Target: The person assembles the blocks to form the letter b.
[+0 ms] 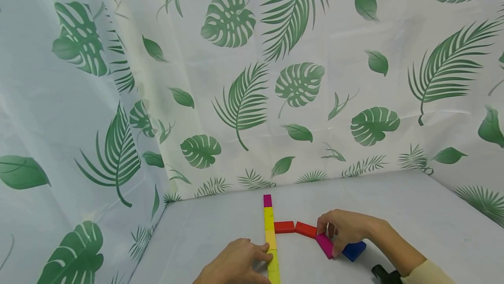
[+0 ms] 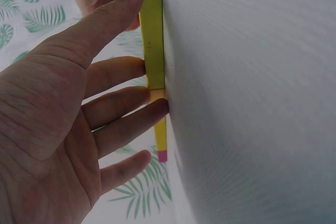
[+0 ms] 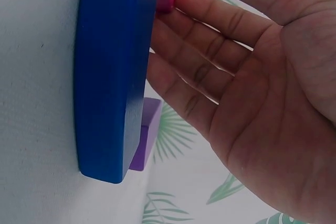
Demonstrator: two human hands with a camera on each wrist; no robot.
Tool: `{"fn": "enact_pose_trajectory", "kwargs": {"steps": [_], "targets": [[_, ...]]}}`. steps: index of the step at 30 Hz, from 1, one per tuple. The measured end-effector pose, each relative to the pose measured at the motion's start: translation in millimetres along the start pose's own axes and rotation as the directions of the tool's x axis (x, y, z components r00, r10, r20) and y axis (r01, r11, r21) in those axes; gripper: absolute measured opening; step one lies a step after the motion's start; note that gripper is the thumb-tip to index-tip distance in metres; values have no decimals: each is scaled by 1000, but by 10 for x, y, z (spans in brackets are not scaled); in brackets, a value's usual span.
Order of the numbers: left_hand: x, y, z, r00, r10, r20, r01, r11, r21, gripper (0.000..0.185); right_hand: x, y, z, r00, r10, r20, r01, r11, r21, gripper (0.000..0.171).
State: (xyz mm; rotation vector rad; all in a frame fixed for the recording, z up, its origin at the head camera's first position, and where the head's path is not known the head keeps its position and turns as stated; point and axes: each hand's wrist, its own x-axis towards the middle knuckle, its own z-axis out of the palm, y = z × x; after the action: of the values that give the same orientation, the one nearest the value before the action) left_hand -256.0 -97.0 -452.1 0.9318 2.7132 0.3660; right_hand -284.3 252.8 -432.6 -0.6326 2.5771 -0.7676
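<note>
Fingers of right hand (image 1: 346,229) curl over magenta block (image 1: 325,245).

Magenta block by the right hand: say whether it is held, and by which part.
The right hand pinches the magenta block by its long sides; the left hand only touches the yellow block.

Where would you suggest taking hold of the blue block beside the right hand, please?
Probably from above, pinching the two long side faces of the blue block: it lies flat on the table. The right hand and magenta block crowd its left end, so approach from its open right side.
</note>
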Motion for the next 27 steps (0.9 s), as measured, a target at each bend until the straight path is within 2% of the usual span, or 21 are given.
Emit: {"fn": "enact_pose_trajectory", "kwargs": {"steps": [6,19,27], "targets": [[3,-3,1,1000,12,-3,-12,1000,14,51,7,-5,9,1000,12,0,-12,1000,3,42],[9,1,10,1000,-13,-2,13,1000,-14,50,13,1,27,1000,16,-4,-16,1000,3,43],[-3,-14,8,1000,26,-3,-26,999,22,52,6,-9,18,1000,-4,1,4,1000,9,42]]}}
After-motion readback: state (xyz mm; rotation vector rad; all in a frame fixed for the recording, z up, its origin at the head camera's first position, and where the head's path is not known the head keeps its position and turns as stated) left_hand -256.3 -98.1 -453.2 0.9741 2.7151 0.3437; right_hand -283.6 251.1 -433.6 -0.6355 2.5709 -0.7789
